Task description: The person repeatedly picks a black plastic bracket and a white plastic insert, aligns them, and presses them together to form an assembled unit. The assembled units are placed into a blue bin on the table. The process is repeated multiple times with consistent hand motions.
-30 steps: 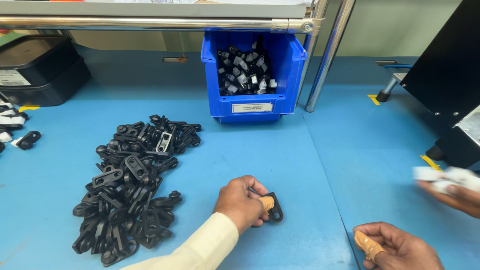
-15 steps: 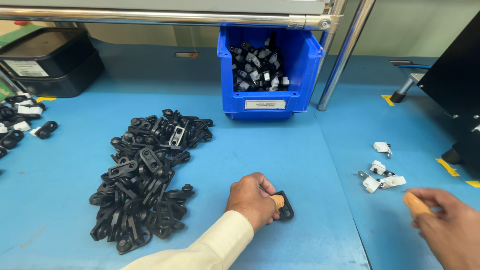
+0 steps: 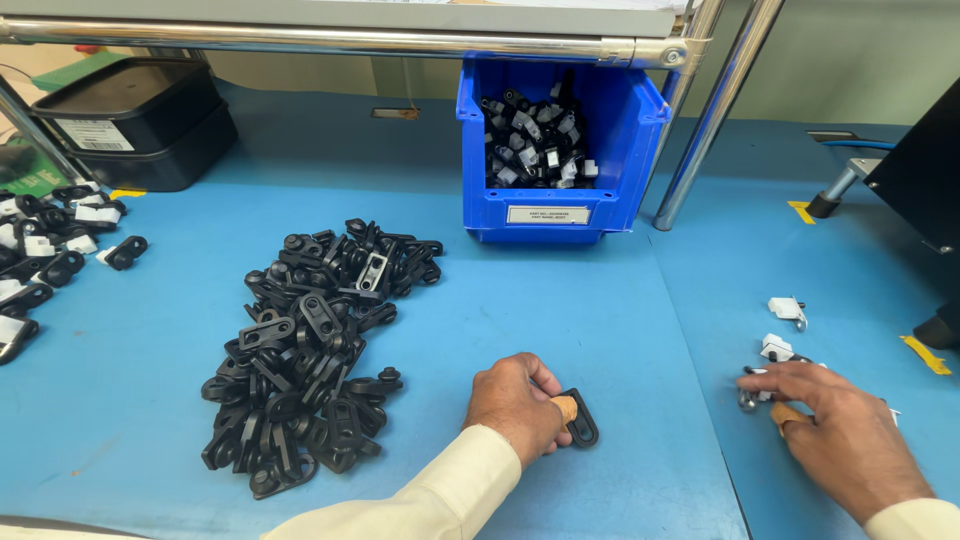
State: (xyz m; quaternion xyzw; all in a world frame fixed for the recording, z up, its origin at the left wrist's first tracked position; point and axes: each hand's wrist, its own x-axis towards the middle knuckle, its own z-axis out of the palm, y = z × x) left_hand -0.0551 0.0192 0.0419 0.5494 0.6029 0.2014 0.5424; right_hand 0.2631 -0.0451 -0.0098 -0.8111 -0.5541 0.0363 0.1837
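Note:
My left hand [image 3: 517, 402] rests on the blue table [image 3: 600, 310], fingers curled around a black plastic part [image 3: 582, 424] that lies flat beside it; an orange cot covers one fingertip. A large pile of similar black parts [image 3: 310, 350] lies to its left. My right hand [image 3: 840, 435] lies palm down at the right, fingers spread over several small white clips [image 3: 778, 348], with its fingertips touching one small piece [image 3: 748, 398]. It also wears an orange fingertip cot. I cannot see anything lifted in it.
A blue bin [image 3: 560, 150] of black and white parts stands at the back behind a metal rail [image 3: 330, 40] and post [image 3: 715, 110]. Black trays [image 3: 135, 125] sit back left, assembled parts [image 3: 50, 250] at the left edge, a black machine [image 3: 925, 190] at right.
My right hand has moved left and forward, down onto the white clips. My left hand stays on the black part.

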